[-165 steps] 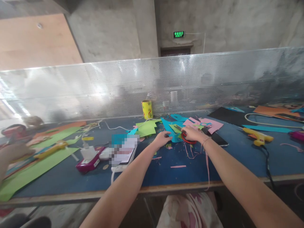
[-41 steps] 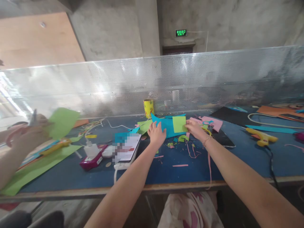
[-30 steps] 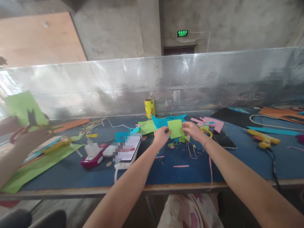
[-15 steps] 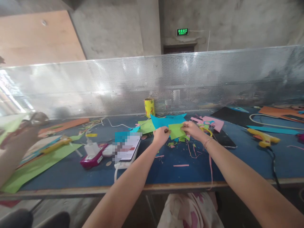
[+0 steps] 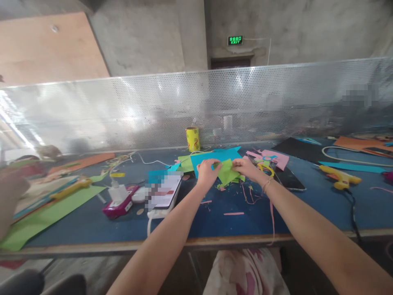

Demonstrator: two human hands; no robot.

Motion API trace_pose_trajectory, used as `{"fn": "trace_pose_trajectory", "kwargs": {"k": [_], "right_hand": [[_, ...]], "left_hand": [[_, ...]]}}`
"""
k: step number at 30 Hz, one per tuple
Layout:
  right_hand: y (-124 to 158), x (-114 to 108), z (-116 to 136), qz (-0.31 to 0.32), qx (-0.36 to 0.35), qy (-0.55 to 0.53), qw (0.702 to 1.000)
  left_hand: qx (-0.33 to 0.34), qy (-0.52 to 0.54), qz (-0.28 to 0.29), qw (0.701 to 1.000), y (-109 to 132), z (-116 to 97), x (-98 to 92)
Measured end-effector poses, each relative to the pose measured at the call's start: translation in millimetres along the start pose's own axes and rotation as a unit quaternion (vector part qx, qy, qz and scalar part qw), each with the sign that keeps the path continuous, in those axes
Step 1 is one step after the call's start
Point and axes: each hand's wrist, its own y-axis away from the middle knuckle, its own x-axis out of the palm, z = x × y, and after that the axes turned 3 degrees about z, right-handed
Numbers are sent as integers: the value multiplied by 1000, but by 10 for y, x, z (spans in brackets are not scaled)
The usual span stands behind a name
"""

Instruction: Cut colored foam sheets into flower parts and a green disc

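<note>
A small light-green piece of paper [image 5: 226, 172] is held up between both hands over the table. My left hand [image 5: 208, 175] pinches its left edge, and my right hand [image 5: 247, 169] grips the opposite edge. Behind the hands lies a blue sheet of paper [image 5: 199, 157], with another green sheet [image 5: 185, 163] partly under it. Yellow-handled scissors [image 5: 267, 169] rest beside my right wrist, their blades hidden. Green and pink paper scraps are strewn below the held piece.
Left of my forearm are a phone [image 5: 166, 192] on a white block and a purple power strip [image 5: 118, 205]. A yellow glue gun [image 5: 340, 176] lies right, near a dark tablet-like device [image 5: 290, 180]. A yellow roll [image 5: 193, 139] stands by the perforated metal screen [image 5: 138, 110]. Another person's blurred arm [image 5: 14, 200] is far left.
The green paper has turned from a level rectangle to a tilted shape with a corner pointing down. Both hands keep hold of it. The other person's arm at left has shifted.
</note>
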Motion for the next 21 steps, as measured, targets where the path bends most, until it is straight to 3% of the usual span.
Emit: {"fn": "trace_pose_trajectory", "kwargs": {"k": [6,21], "right_hand": [[1,4,22,23,-10,10,1000],[-9,-5,-17,61,-17,16,998]], "left_hand": [[-33,83,3,996,-21,41,7],[-77,115,-43,989,-45,96,29]]}}
